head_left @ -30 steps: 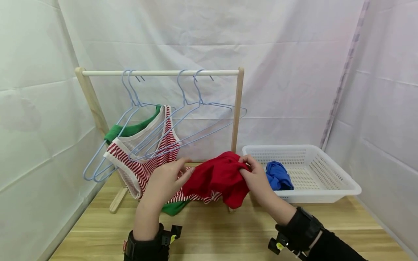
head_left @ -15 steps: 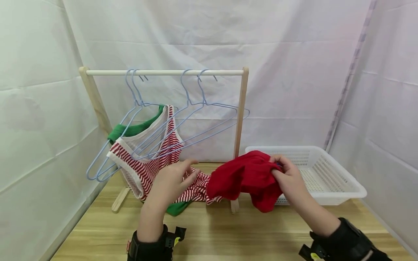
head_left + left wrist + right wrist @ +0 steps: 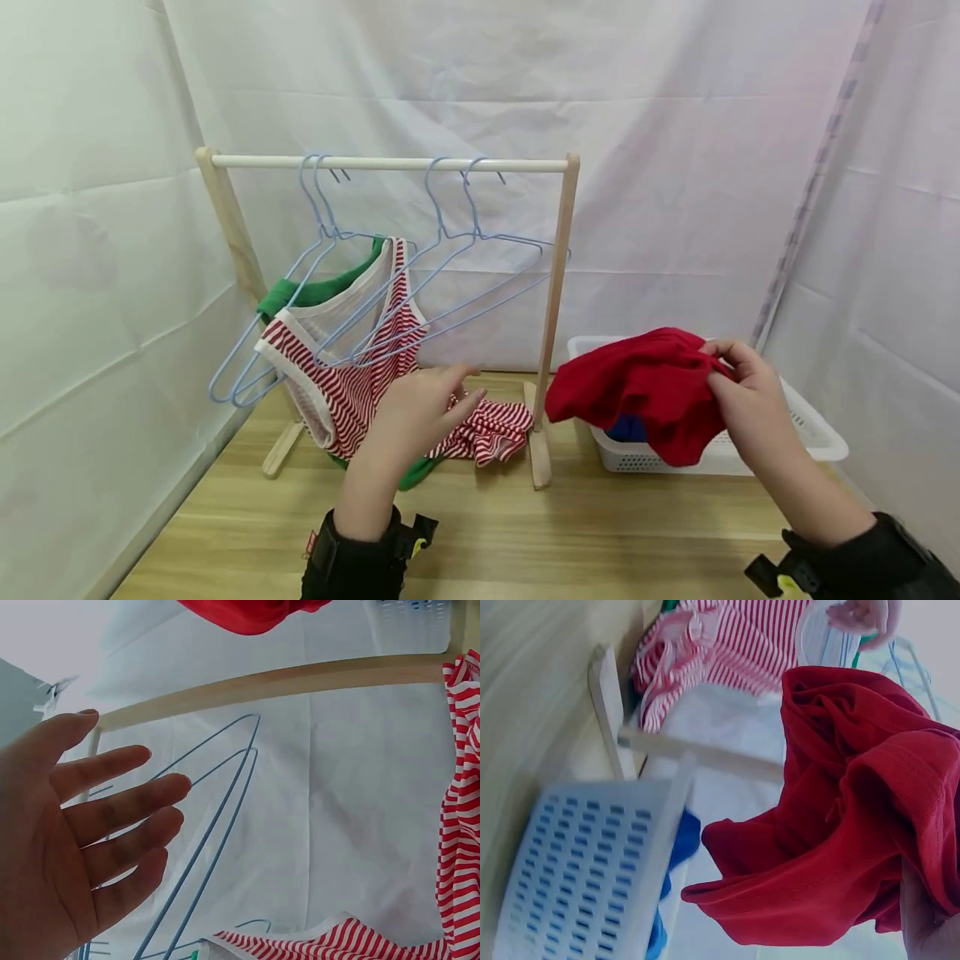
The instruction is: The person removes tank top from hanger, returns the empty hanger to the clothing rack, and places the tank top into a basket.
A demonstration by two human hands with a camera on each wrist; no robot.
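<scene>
My right hand (image 3: 753, 408) pinches the edge of a crumpled red cloth garment (image 3: 637, 383), held above the near side of a white plastic basket (image 3: 813, 429). In the right wrist view the garment's folds hide most of the fingers. My left hand (image 3: 416, 417) holds nothing; its fingers are spread and relaxed in the left wrist view, in front of a red-and-white striped garment (image 3: 348, 383). That garment and a green one (image 3: 322, 292) behind it hang on blue hangers at the left, the striped one's lower part spilling onto the table.
A small wooden rack with a white bar (image 3: 517, 166) stands on the table (image 3: 600, 542). Bare blue hangers (image 3: 471, 200) hang nearer its right post (image 3: 557, 317). A blue cloth (image 3: 628, 428) lies in the basket, partly covered from view by the red garment. White sheets surround the table.
My right hand has carried the red garment rightward, from beside the left hand to over the basket. The left hand keeps nearly the same pose. The head view has shifted slightly.
</scene>
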